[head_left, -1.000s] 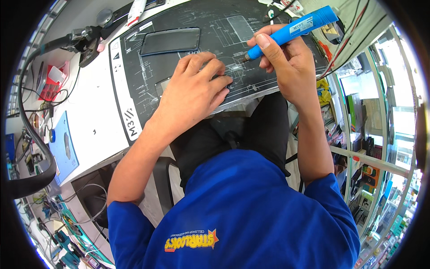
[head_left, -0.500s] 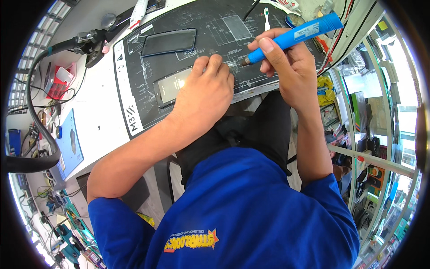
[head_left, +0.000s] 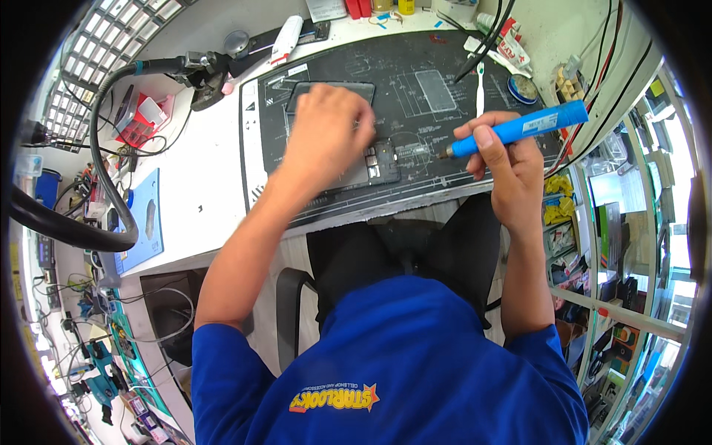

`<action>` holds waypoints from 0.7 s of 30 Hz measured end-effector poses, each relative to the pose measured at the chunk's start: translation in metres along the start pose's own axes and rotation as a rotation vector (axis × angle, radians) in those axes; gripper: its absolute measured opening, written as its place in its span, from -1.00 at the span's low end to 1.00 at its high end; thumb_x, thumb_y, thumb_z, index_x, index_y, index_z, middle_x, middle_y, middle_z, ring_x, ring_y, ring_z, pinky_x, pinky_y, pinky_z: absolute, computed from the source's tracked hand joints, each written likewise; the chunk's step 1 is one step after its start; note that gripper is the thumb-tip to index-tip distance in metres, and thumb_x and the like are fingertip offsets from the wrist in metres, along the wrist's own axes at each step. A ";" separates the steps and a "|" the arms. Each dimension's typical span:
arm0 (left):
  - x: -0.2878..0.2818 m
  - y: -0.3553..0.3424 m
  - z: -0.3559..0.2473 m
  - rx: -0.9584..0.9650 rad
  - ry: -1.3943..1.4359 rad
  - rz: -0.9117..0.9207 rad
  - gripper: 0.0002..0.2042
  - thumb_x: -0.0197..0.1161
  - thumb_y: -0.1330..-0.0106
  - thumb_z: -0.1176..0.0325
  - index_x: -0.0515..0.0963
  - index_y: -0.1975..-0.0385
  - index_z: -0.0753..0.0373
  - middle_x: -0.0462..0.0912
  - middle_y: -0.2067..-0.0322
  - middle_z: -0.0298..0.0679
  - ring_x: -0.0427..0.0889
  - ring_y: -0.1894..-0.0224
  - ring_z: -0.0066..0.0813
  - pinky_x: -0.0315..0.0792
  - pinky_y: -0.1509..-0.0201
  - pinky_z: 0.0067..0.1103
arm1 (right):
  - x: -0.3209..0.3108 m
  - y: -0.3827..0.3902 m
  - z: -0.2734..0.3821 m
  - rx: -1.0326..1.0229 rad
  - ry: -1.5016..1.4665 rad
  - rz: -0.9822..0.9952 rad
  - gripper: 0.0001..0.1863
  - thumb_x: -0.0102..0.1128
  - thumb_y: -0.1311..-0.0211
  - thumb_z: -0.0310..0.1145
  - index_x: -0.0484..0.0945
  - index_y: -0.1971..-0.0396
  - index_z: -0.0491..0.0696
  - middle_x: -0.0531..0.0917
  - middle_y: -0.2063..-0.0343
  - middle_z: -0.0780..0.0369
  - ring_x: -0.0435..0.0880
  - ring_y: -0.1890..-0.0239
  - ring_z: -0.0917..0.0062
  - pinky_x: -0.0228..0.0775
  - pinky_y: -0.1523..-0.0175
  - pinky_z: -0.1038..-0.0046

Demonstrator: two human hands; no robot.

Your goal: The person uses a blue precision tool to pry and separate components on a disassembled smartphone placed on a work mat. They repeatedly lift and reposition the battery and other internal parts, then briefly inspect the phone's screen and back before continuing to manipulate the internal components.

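Note:
My right hand [head_left: 508,159] is closed around a blue pen-shaped electric tool [head_left: 530,127], whose metal tip points left above the mat. My left hand [head_left: 326,133] is smeared by motion, its fingers bent downward and partly hidden, so I cannot tell whether it holds anything. Beneath it lies an opened phone body [head_left: 383,165]; its right end shows, with camera-like square cutouts, and the hand and forearm cover much of the remainder. A dark phone [head_left: 356,90] lies farther back, partly behind my left hand.
A black printed work mat [head_left: 404,67] covers much of the white bench [head_left: 200,178]. Toward the back right are a toothbrush [head_left: 480,89], a tube [head_left: 512,48] and a round tin [head_left: 523,89]. A thick black flexible arm [head_left: 96,148] curves along the left, near a blue pad [head_left: 144,222].
My left hand has lifted off the opened phone's near part and moved away from me, uncovering its right end. My right hand still holds the blue tool. The whole view has shifted.

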State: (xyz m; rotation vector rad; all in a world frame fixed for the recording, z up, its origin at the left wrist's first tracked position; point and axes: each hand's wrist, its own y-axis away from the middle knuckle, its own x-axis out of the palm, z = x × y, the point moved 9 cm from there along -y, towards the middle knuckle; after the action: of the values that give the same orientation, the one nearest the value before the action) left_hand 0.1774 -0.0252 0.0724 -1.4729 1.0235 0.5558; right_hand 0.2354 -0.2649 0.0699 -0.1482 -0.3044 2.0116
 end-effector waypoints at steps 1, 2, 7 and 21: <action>0.004 -0.006 0.026 -0.081 -0.042 0.036 -0.89 0.35 -0.48 0.33 0.71 0.15 0.21 0.76 0.17 -0.13 0.64 -0.07 0.02 0.43 -0.22 -0.14 | 0.000 0.001 0.000 0.001 -0.012 0.001 -0.72 0.34 -0.68 -0.22 0.67 -0.06 -0.15 0.83 0.13 0.24 0.61 0.36 0.81 0.45 0.27 0.68; 0.009 -0.009 0.048 -0.125 -0.066 0.070 -0.86 0.28 -0.51 0.33 0.68 0.14 0.25 0.75 0.16 -0.09 0.64 -0.06 0.03 0.43 -0.20 -0.12 | 0.000 0.002 0.000 0.010 -0.025 0.000 -0.74 0.34 -0.68 -0.24 0.67 -0.05 -0.14 0.83 0.15 0.25 0.62 0.36 0.81 0.44 0.26 0.69; 0.025 -0.007 0.088 -0.071 -0.192 0.098 -0.89 0.14 -0.58 0.37 0.56 0.14 0.25 0.64 0.18 -0.09 0.59 0.01 0.04 0.37 -0.14 -0.11 | 0.009 0.008 -0.004 0.063 -0.026 0.031 -0.76 0.35 -0.67 -0.26 0.68 -0.02 -0.15 0.81 0.19 0.28 0.62 0.36 0.80 0.44 0.26 0.68; -0.016 0.002 0.086 -0.237 0.107 0.007 -0.91 0.34 -0.51 0.44 0.72 0.11 0.26 0.76 0.19 -0.16 0.68 0.01 -0.13 0.48 -0.19 -0.24 | 0.035 0.003 0.003 0.092 0.048 0.124 -0.74 0.33 -0.68 -0.25 0.70 -0.02 -0.17 0.80 0.21 0.25 0.69 0.30 0.70 0.57 0.18 0.57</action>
State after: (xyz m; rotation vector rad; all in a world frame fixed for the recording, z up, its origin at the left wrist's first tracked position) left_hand 0.1861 0.0618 0.0681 -1.7234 1.0749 0.6253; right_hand 0.2163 -0.2348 0.0727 -0.1605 -0.1755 2.1370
